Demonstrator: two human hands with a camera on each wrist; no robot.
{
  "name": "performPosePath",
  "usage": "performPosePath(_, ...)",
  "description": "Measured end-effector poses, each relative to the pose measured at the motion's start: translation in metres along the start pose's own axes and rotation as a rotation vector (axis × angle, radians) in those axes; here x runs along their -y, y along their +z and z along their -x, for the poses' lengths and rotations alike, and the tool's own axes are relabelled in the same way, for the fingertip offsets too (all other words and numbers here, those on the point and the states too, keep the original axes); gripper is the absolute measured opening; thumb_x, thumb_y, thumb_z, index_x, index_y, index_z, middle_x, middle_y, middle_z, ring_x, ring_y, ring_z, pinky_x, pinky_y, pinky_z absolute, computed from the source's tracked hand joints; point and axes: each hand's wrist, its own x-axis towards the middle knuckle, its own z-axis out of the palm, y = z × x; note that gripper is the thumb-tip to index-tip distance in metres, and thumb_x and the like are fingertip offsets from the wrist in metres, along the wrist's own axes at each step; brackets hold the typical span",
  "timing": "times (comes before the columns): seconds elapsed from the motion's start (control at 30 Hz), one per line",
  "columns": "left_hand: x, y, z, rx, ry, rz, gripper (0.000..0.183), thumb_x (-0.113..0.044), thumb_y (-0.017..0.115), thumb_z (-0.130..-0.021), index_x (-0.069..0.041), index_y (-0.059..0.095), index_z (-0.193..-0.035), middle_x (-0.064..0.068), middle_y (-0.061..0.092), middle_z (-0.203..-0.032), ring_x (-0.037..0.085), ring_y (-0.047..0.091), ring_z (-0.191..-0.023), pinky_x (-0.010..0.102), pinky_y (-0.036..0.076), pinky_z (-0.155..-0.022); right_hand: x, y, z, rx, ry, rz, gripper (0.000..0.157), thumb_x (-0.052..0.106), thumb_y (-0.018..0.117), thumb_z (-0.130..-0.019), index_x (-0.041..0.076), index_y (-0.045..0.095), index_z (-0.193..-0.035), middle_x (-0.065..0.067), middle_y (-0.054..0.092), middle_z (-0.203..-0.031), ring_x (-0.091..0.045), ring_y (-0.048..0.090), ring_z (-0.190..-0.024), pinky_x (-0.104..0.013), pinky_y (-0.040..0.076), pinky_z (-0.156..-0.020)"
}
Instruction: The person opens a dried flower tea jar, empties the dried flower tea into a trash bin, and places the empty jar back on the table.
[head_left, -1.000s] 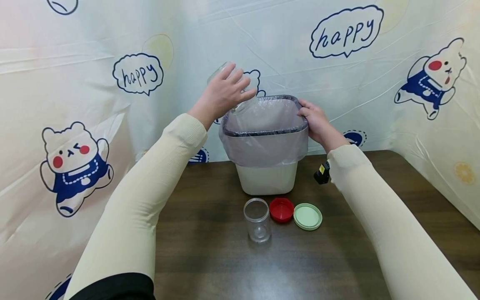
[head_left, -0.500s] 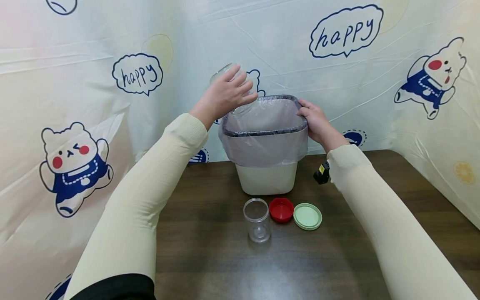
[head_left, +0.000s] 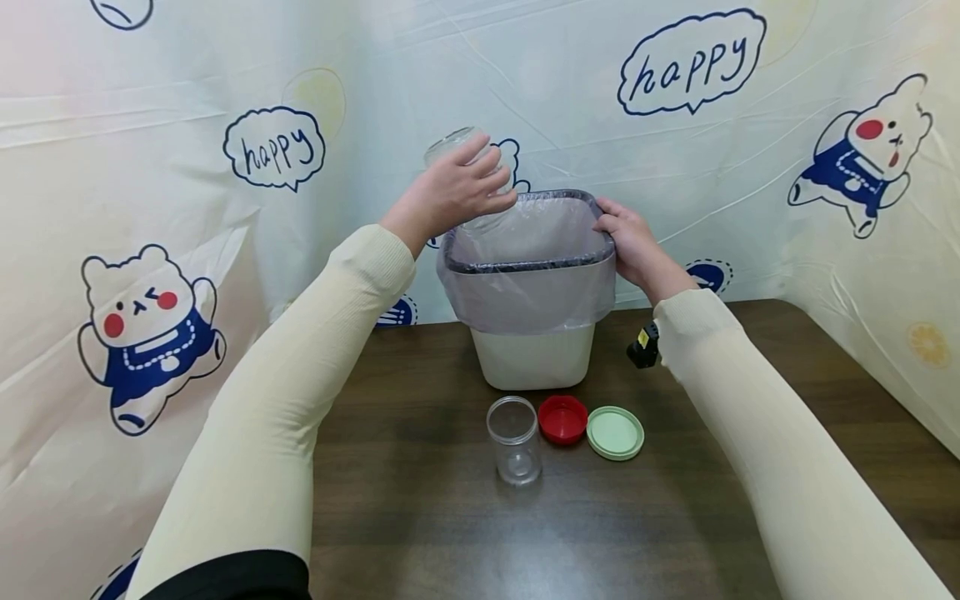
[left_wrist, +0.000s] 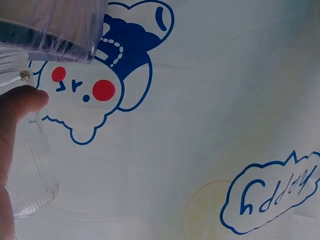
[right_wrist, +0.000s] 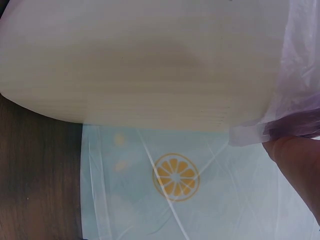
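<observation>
My left hand (head_left: 461,183) grips a clear ribbed jar (left_wrist: 37,170), tipped bottom-up with its mouth over the left side of the trash bin (head_left: 534,358). In the left wrist view the jar's threaded neck is close by the bag-covered rim, with a small brownish speck at the neck. The bin is cream-white and lined with a translucent bag (head_left: 525,300) folded over its dark rim. At the bin's right rim, my right hand (head_left: 630,242) holds the edge, fingers over the bag and thumb outside. The bin's bottom is hidden from view.
In front of the bin stand a clear plastic jar (head_left: 515,442) without a lid, a red lid (head_left: 562,419) lying hollow side up and a pale green lid (head_left: 615,433). A small black object (head_left: 642,347) shows by the right sleeve. A printed curtain (head_left: 375,108) hangs behind the brown table (head_left: 420,517).
The left hand has turned the jar a little more upright and shifted it slightly right, its bottom now higher over the hand. The right hand and the bin stay where they were.
</observation>
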Motion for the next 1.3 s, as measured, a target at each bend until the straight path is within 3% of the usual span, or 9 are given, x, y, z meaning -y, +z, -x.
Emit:
performPosePath(0.5, -0.0028, -0.0008, -0.0008, 0.011, 0.085, -0.103, 0.076, -0.002, 0.079, -0.078, -0.022, 0.041, -0.14, 0.012, 0.048, -0.137, 0.034, 0.039, -0.128, 0.047, 0.021, -0.111, 0.0002, -0.0006, 0.0022, -0.003, 0.016, 0.005, 0.059, 0.005, 0.036, -0.1, 0.014, 0.019, -0.156, -0.001, 0.012, -0.162, -0.014, 0.018, -0.143, -0.032, 0.022, -0.113)
performPosePath(1.0, -0.0054, 0.0032, -0.0014, -0.09, 0.102, -0.179, 0.073, -0.002, 0.078, -0.077, -0.019, 0.042, -0.138, 0.013, 0.048, -0.136, 0.033, 0.04, -0.128, 0.046, 0.02, -0.112, 0.0009, 0.0002, 0.002, -0.015, 0.019, 0.009, 0.059, 0.005, 0.037, -0.1, 0.014, 0.021, -0.155, -0.001, 0.013, -0.161, -0.014, 0.019, -0.142, -0.031, 0.022, -0.113)
performPosePath(1.3, -0.006, 0.0036, -0.0014, -0.108, 0.117, -0.14, 0.074, -0.002, 0.079, -0.076, -0.02, 0.043, -0.139, 0.013, 0.049, -0.137, 0.035, 0.039, -0.128, 0.047, 0.022, -0.111, 0.0004, 0.0011, 0.0011, -0.013, 0.016, 0.007, 0.059, 0.005, 0.037, -0.1, 0.014, 0.019, -0.156, -0.001, 0.012, -0.161, -0.013, 0.019, -0.143, -0.031, 0.022, -0.113)
